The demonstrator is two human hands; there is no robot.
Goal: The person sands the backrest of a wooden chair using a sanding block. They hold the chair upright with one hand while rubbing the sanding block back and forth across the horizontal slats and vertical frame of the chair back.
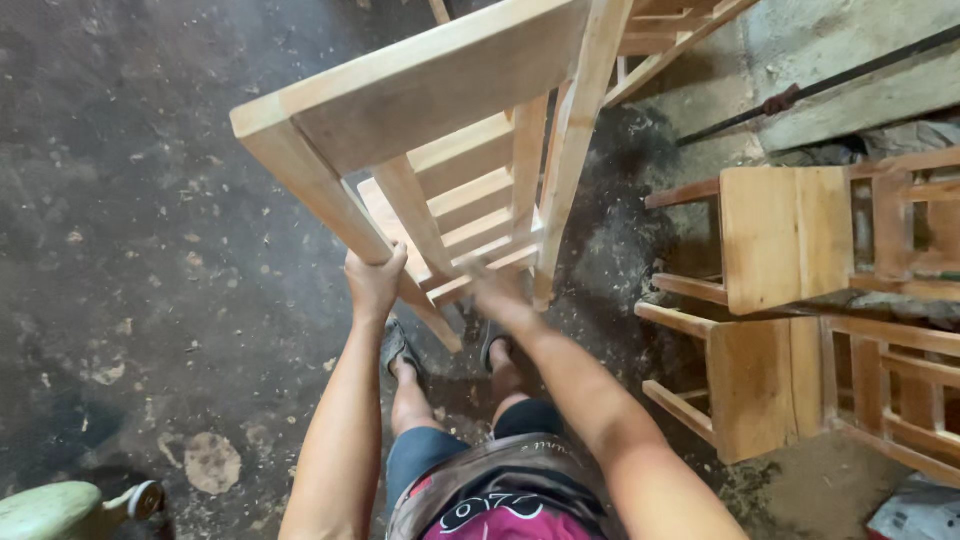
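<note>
gripping bare wood chair [440, 120], l hand [372, 283], r hand [497, 295] blurred

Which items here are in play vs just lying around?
In play: unfinished wooden chair, left hand gripping its leg, right hand (blurred) at its lower rail.

Lying about: two chairs at right, metal rod, green object.

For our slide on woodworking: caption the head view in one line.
Left hand and right hand hold an unfinished wooden chair above a dusty floor.
</note>
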